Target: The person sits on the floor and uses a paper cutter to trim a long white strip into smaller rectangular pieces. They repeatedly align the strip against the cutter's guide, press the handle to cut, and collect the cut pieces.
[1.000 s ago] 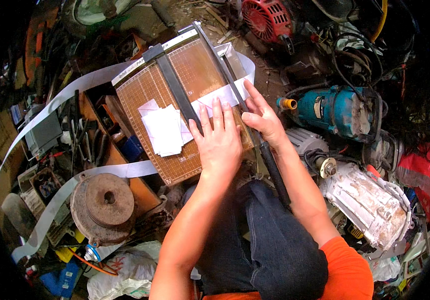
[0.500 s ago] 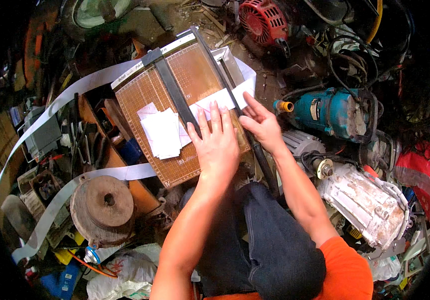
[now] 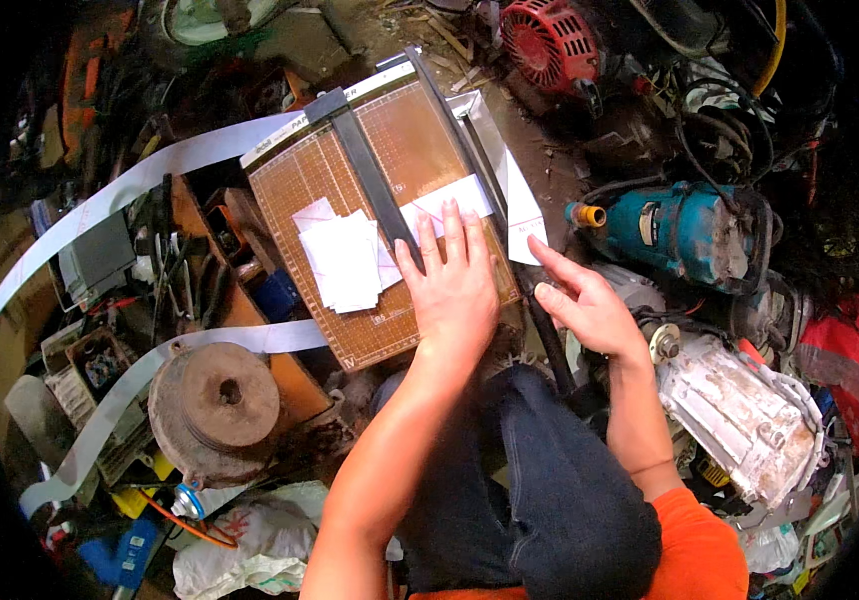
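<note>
A brown paper trimmer (image 3: 410,130) with a gridded board, dark guide bar and blade arm (image 3: 455,135) is tilted across the middle. My left hand (image 3: 455,285) lies with fingers spread on a white paper strip (image 3: 465,195) on the board, beside the bar. A pile of white paper pieces (image 3: 340,255) sits left of it. My right hand (image 3: 585,310) is open off the board's right side, index fingertip by a hanging end of paper (image 3: 525,225); whether it touches is unclear.
Long white ribbons (image 3: 110,185) curve out leftward over an orange-brown box (image 3: 230,290) and scattered tools. A round rusty metal part (image 3: 212,400) is at lower left. A red engine part (image 3: 550,45), a teal pump (image 3: 680,235), a dirty white motor casing (image 3: 735,420) and cables crowd the right.
My right hand has moved right and down, away from the blade arm. The paper at the right edge now hangs outward, apart from the strip under my left hand.
</note>
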Motion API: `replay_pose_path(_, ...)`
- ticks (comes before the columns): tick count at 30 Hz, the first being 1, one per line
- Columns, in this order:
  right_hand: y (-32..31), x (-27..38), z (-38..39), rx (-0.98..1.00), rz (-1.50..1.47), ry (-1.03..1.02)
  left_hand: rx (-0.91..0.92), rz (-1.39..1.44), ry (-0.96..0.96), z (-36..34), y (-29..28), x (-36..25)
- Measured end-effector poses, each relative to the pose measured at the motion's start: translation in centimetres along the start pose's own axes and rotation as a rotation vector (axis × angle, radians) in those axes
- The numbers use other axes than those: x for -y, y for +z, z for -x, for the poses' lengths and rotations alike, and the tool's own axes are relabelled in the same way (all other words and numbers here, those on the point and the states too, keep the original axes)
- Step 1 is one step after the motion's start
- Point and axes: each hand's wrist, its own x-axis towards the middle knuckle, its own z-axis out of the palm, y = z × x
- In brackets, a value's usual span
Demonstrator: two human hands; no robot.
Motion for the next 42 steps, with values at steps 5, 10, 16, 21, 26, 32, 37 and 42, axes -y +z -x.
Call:
replay_pose_path(5, -0.8, 0.9, 0.5, -0.015, -0.31, 0.108, 0.004, 0.042, -0.009, 0.2, -0.1, -0.1)
replay_pose_path(10, -1.1, 2.7, -1.0, -0.075, -0.39, -0.036, 0.155, 0.133, 0.078, 0.9, -2.4, 0.6)
replay_pose_path(16, 0.1, -2.4, -6.6, -0.488, -0.545, -0.117, -0.11, 0.406, 0.326, 5.2, -1.2, 2.3)
replay_pose_path(21, -0.5, -4.9, -8.6, -0.592, -0.77, -0.181, -0.26, 0.675, -0.379, 2.7, -4.5, 5.6)
replay_pose_path(26, -0.4, -5.1, -10.3, -0.685, -0.758, -0.22, -0.209, 0.227, -0.097, 0.3, -7.9, 10.9)
replay_pose_path(32, -0.9, -5.3, -10.4, -0.709, -0.747, -0.25, 0.266, -0.844, -0.41, -7.1, -24.6, 34.6)
replay_pose_path(37, -0.8, -3.8, -9.8, -0.566, -0.816, -0.215, 0.694, -0.957, -0.672, 0.5, -34.5, 46.0)
replay_pose_path(42, -2.5, -5.6, -10.2, -0.36, -0.901, -0.117, 0.227, -0.769, -0.394, -0.3, -32.5, 42.9)
